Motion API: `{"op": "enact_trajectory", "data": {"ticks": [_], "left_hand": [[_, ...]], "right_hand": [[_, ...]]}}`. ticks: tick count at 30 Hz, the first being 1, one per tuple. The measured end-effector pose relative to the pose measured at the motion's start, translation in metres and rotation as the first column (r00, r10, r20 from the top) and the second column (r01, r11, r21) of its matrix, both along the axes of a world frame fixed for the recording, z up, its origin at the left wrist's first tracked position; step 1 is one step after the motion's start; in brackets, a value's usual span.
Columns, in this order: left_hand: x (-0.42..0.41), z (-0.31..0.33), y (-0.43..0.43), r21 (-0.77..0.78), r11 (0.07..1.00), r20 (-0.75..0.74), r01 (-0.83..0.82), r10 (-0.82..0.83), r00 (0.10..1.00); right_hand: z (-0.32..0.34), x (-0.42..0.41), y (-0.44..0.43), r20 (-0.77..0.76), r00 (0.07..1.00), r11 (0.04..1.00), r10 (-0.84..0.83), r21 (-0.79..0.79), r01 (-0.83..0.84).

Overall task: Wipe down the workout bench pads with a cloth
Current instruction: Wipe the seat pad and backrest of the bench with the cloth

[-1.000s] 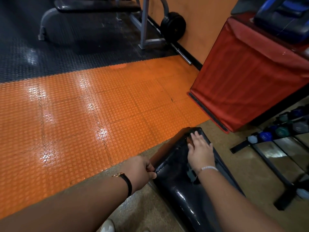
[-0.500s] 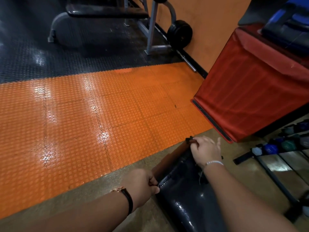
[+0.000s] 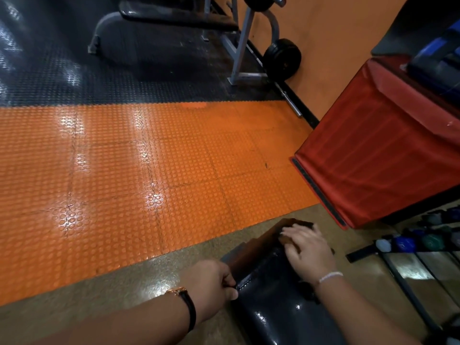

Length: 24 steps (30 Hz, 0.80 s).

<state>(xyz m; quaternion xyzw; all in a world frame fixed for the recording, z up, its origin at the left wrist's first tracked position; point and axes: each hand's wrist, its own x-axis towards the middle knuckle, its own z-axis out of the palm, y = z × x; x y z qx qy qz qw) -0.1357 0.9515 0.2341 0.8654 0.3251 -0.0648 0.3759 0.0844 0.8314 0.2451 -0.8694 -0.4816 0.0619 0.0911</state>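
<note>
My right hand (image 3: 307, 247) has uncurled, fingers spread flat at the far end of the one bench pad (image 3: 271, 314); my left hand (image 3: 211, 280) pinches its edge just behind

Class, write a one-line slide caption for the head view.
A person's left hand grips the side edge of the black bench pad while the right hand presses on its far end.

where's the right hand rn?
Head view, lower right: the right hand rests on the far end of the black bench pad, just short of the red box.
</note>
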Motion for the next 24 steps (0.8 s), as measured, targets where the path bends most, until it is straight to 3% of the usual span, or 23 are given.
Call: {"op": "enact_trajectory", "data": {"ticks": [2,4,7,9,11,14,17,20,22,24], "left_hand": [[-0.001,-0.001,-0.001,-0.022,1.0,0.007,-0.009,0.009,1.0],[-0.002,-0.002,-0.001,-0.041,0.999,0.016,-0.013,0.014,1.0],[-0.002,-0.002,-0.001,-0.025,1.0,0.02,-0.013,0.014,1.0],[-0.001,0.0,-0.001,-0.011,1.0,0.023,-0.01,0.01,1.0],[0.0,0.002,-0.002,-0.003,1.0,0.024,0.0,0.001,1.0],[0.0,0.004,-0.003,0.0,1.0,0.014,0.01,-0.01,1.0],[0.001,0.01,-0.001,0.008,0.998,-0.029,0.057,-0.057,0.998],[0.013,0.024,0.001,0.116,0.988,-0.101,0.099,-0.087,0.991],[0.028,0.03,0.001,0.222,0.973,-0.02,0.059,-0.056,0.998],[0.048,0.029,0.0,0.194,0.981,0.139,-0.025,-0.003,0.99]], "right_hand": [[0.011,0.022,0.021,0.067,0.978,0.948,-0.196,-0.244,0.206],[0.019,0.021,0.052,0.115,0.957,0.844,-0.267,-0.452,0.289],[0.012,-0.023,0.083,0.105,0.992,0.783,-0.077,-0.61,0.125],[0.005,-0.062,0.088,0.051,0.996,0.778,0.075,-0.628,-0.027],[0.005,-0.083,0.088,-0.011,0.993,0.766,0.116,-0.635,-0.096],[0.008,-0.08,0.083,-0.122,0.989,0.808,0.085,-0.573,-0.14],[0.008,-0.07,0.071,-0.17,0.983,0.953,0.065,-0.282,-0.112],[0.009,-0.058,0.061,-0.136,0.99,0.998,0.034,-0.057,-0.042],[0.009,-0.049,0.057,-0.307,0.952,1.0,0.004,0.025,0.004],[0.013,-0.041,0.054,-0.528,0.847,0.987,-0.057,0.097,0.126]]}}
